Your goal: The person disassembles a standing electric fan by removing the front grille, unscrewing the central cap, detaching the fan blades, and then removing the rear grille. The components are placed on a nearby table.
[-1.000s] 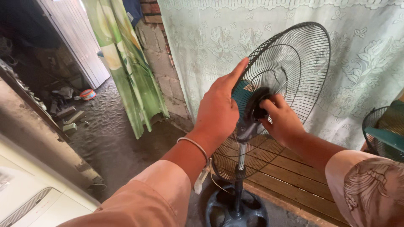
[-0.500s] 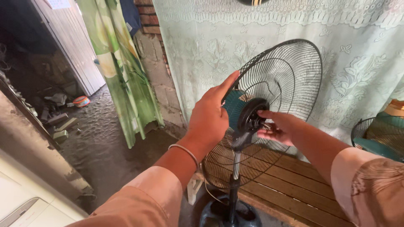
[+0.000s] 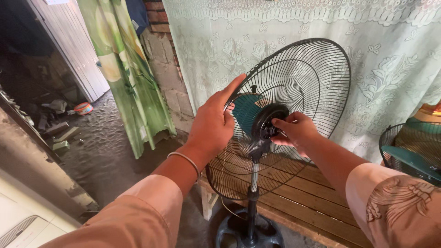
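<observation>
Fingers of right hand (image 3: 296, 131) on fan hub (image 3: 268, 121); left hand (image 3: 212, 125) steadies grille (image 3: 317, 78).

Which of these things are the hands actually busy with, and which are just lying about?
In hand:
- left hand against the wire guard of the standing fan
- right hand on the black hub
- teal blade

Lying about:
- second fan at right
- lace curtain
- green curtain
- wooden bench
</observation>
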